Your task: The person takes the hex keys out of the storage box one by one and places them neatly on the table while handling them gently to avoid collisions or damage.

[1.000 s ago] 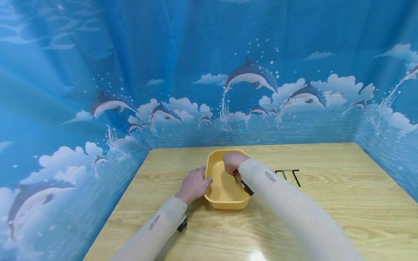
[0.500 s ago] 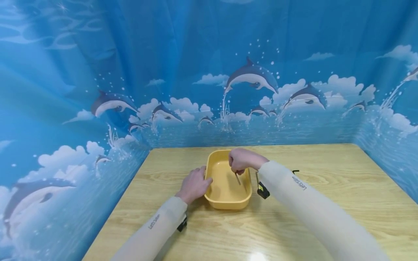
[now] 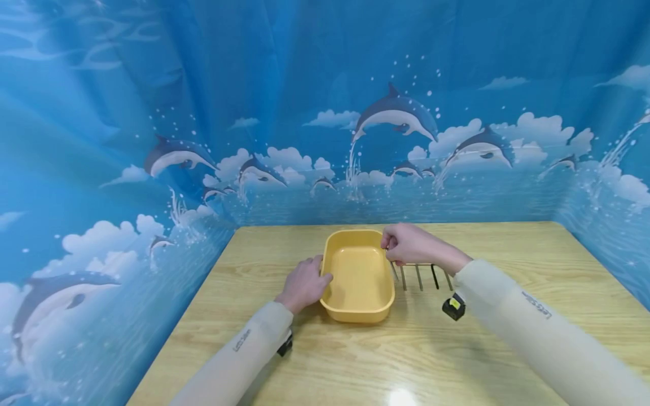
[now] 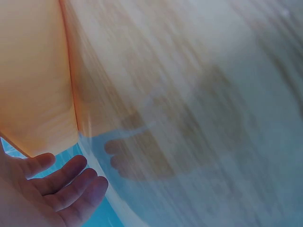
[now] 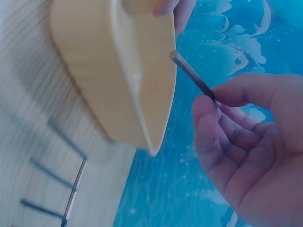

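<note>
With the thumb over its rim and the fingers along its outer wall, my left hand (image 3: 303, 283) holds the left side of a yellow plastic tub (image 3: 357, 315). The left wrist view shows those fingers (image 4: 85, 189) fairly straight, below the tub wall. Just past the tub's right rim, my right hand (image 3: 413, 246) pinches a metal hex key (image 5: 191, 73) between thumb and fingertips. Its free end points toward the tub in the right wrist view. Several more hex keys (image 3: 419, 279) lie in a row on the table, right of the tub and below this hand.
The tub stands on a glossy wood-grain table (image 3: 355, 366). Behind it and at both sides hangs a blue curtain (image 3: 304, 73) printed with dolphins, meeting the table's back edge. A black wrist camera (image 3: 453, 307) hangs under the right sleeve.
My right hand has moved from inside the tub, up and right over its rim, carrying the hex key. My left hand and the tub have stayed in place.
</note>
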`<state>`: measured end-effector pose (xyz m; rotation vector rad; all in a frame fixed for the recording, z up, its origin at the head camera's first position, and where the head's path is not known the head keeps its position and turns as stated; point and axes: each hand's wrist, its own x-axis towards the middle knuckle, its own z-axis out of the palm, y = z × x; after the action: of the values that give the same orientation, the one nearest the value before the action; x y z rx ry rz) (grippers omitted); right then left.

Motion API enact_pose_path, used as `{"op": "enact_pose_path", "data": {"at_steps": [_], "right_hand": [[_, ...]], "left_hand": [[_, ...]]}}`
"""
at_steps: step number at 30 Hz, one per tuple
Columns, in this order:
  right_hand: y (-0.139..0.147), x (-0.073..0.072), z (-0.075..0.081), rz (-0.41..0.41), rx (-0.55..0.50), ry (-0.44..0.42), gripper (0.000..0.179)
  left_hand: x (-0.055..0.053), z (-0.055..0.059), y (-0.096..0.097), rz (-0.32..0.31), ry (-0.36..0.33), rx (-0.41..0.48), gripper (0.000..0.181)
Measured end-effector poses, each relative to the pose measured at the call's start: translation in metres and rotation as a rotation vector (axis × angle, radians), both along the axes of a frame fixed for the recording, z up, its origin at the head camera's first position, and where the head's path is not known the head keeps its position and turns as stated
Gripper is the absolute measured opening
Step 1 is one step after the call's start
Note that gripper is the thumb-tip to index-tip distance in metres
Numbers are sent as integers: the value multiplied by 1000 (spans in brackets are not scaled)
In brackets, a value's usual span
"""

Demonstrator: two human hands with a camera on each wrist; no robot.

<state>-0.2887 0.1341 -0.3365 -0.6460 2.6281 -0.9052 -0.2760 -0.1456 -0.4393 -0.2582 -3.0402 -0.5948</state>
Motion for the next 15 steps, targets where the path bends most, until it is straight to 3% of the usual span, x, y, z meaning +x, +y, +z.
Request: {"op": "enact_pose_path", "data": {"at_steps": [6,15], "right_hand": [[32,7,-1,-45,-2,2,15],[78,7,-14,-101,30,2,14]], "left_hand": [[-1,0,0,9,-18,16,63],[0,1,-1,-1,-23,39,63]]}}
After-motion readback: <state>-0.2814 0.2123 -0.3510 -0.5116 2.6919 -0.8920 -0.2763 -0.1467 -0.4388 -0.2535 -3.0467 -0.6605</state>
